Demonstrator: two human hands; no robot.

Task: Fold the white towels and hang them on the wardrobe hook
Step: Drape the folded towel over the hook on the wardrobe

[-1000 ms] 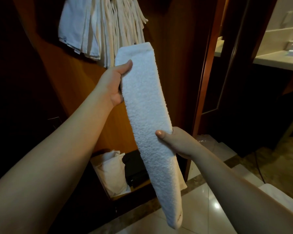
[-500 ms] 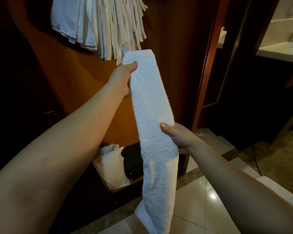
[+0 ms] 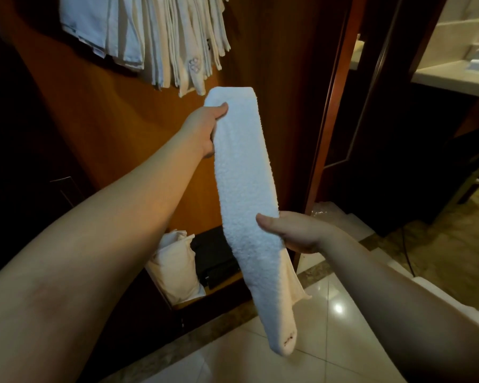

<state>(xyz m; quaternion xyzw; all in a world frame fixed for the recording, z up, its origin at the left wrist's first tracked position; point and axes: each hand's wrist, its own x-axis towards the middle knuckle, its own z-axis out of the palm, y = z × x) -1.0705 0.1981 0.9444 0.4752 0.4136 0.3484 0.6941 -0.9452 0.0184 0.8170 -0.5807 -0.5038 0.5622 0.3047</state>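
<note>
A: What is being held nearest the camera?

B: A long white terry towel folded into a narrow strip [image 3: 244, 194] is being gripped at two places. Its lower part is being pinched by the right hand [image 3: 293, 230], thumb on the front face; its upper end is being clasped by the left hand [image 3: 205, 128], thumb across the top edge. The strip is being held slanted in the air, in front of the open wooden wardrobe [image 3: 116, 128].

A: And below it?

B: The loose tail is being left to dangle over the glossy tiled floor [image 3: 329, 322]. Behind it, on the wardrobe's bottom shelf, a pale cloth bag [image 3: 174, 264] is being kept beside a dark box [image 3: 216, 255].

A: Farther up?

B: A bunch of white folded linens [image 3: 161, 37] is being carried high in the wardrobe; the hook itself is not being shown.

A: What could go wrong?

B: The inner layer, already being exposed at the lower right edge, is likely to be shaken open if the tail is swung. The hung bunch could also be knocked down if the strip is pushed in carelessly.
</note>
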